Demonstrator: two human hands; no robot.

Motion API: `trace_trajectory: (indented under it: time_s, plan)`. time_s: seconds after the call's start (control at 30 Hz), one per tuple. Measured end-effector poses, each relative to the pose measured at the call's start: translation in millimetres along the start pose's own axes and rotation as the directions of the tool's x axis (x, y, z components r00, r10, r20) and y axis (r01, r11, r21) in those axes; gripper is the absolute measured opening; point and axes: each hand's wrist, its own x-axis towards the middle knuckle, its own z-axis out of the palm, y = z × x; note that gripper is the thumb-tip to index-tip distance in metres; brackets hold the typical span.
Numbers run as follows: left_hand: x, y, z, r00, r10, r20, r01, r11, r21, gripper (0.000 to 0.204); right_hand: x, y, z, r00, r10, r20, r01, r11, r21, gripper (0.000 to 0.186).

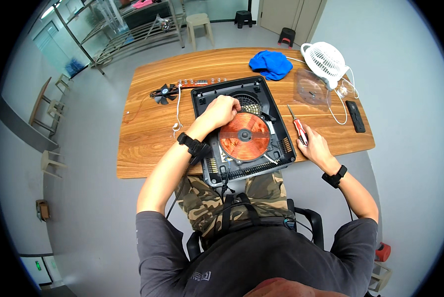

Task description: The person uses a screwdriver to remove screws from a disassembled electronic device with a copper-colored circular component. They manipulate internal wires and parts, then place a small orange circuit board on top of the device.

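An open black induction cooker housing point(277, 117) lies on the table with a round copper coil point(259, 142) inside it. My left hand point(224, 111) reaches over the housing to the coil's far left edge, beside the round fan grille point(252, 105). Its fingers are curled together, and whatever is between them is hidden. To the right of the housing, my right hand point(315, 145) is closed round the handle of a red and white screwdriver point(299, 126). The screwdriver's shaft points away from me, low over the tabletop.
A fan blade unit point(164, 94) and a red circuit board point(202, 82) lie at the far left. Towards the far right are a blue cloth point(271, 65), a clear tray point(308, 85), a white fan point(325, 60) and a black strip-shaped part point(355, 117).
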Motion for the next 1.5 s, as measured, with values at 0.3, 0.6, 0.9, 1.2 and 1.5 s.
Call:
trace_trajectory:
  time_s: [0.3, 0.6, 0.9, 1.2, 1.5]
  plan:
    - [-38.9, -28.6, -49.8, 0.987, -0.108, -0.119, 0.114, 0.993, 0.039, 0.017, 5.7, -0.8, -3.9, 0.989, 0.087, 0.121, -0.076, 0.993, -0.086, 0.052]
    - [-79.7, -77.9, -91.3, 0.92, -0.332, -0.21, 0.364, 0.921, 0.137, 0.018, 32.6, -15.1, -32.1, 0.983, 0.139, 0.116, -0.112, 0.97, -0.213, 0.066]
    - [-125.1, -141.9, -96.1, 0.815, -0.526, -0.242, 0.575, 0.787, 0.225, 0.014, 99.1, -74.2, -51.1, 0.974, -0.217, 0.062, 0.224, 0.965, -0.135, 0.043]
    - [-123.4, -189.9, -110.9, 0.748, -0.539, -0.387, 0.661, 0.662, 0.354, 0.021, 126.5, -116.1, -29.3, 0.906, -0.256, 0.336, 0.312, 0.942, -0.122, 0.042]
    - [-62.1, -212.0, -127.3, 0.854, -0.405, -0.326, 0.519, 0.708, 0.48, 0.031, 123.0, -104.7, -25.5, 0.894, -0.234, 0.383, 0.27, 0.962, -0.042, 0.041]
